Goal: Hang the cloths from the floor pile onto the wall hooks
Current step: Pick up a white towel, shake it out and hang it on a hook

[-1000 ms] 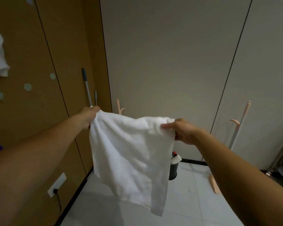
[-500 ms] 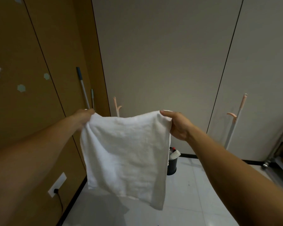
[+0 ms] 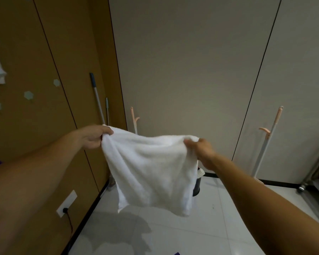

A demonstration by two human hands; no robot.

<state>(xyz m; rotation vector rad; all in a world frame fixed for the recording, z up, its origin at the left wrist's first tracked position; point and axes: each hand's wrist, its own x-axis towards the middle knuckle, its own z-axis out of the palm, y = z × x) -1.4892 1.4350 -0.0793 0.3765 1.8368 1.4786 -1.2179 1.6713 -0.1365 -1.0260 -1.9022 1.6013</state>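
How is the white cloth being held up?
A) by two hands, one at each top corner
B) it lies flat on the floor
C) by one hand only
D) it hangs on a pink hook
A: the left hand grips one top corner of the white cloth and the right hand grips the other.

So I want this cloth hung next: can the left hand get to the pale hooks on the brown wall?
Probably yes. The left hand grips a corner of the cloth, and nothing stands between it and the hooks beside that arm. Distance unclear.
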